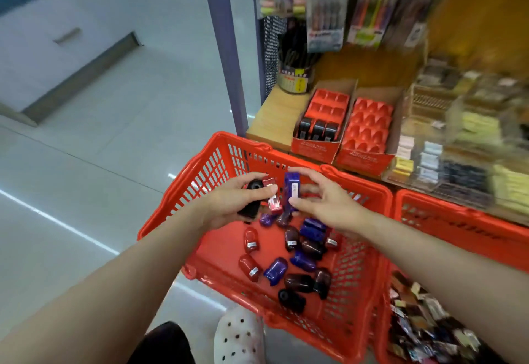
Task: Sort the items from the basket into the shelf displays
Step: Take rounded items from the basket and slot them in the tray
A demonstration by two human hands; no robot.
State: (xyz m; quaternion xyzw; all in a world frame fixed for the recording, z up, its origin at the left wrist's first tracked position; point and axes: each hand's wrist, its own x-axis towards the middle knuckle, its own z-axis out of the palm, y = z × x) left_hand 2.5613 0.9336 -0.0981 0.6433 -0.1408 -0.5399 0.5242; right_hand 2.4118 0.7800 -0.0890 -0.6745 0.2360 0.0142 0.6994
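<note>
Here, left hand [229,202] gripping black [252,202] and red sharpeners [272,196], right hand [326,202] pinching purple sharpener [291,190], over basket [183,189].

Bright, floor glare — shelves blurred (right)

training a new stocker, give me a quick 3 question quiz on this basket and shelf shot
1. True or false: the left hand holds a black item and a red one.
2. What colour is the item in the right hand?
A. purple
B. yellow
C. green
3. How many black items stand in the left tray on the shelf?

Key
1. True.
2. A: the purple item is pinched above the basket.
3. Three, in the front row; the right tray looks empty.
</note>
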